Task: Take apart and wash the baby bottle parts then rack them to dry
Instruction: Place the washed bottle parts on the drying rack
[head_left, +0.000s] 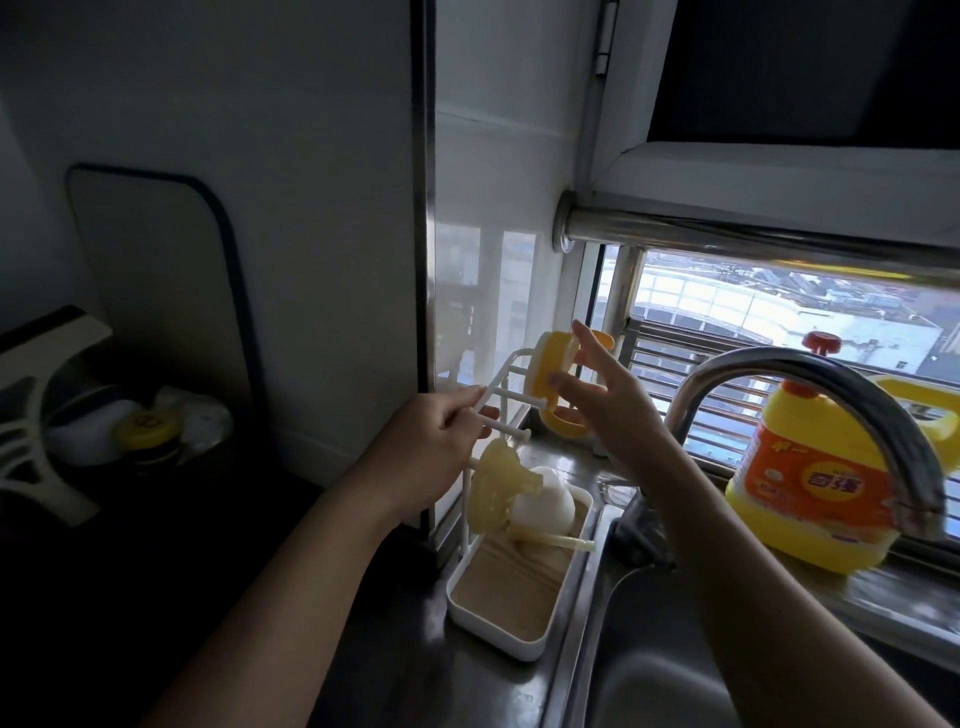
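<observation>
Beside the steel sink (649, 691), left hand (431, 441) grips white rack peg (506, 428), right hand (608, 410) pinches round yellow collar (545, 369).

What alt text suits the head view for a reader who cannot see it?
A person's right hand pinches a yellow handled collar at the top of a white drying rack beside a sink, while the left hand grips a rack peg. A silicone nipple hangs lower; a yellow detergent bottle stands by the window.
</observation>
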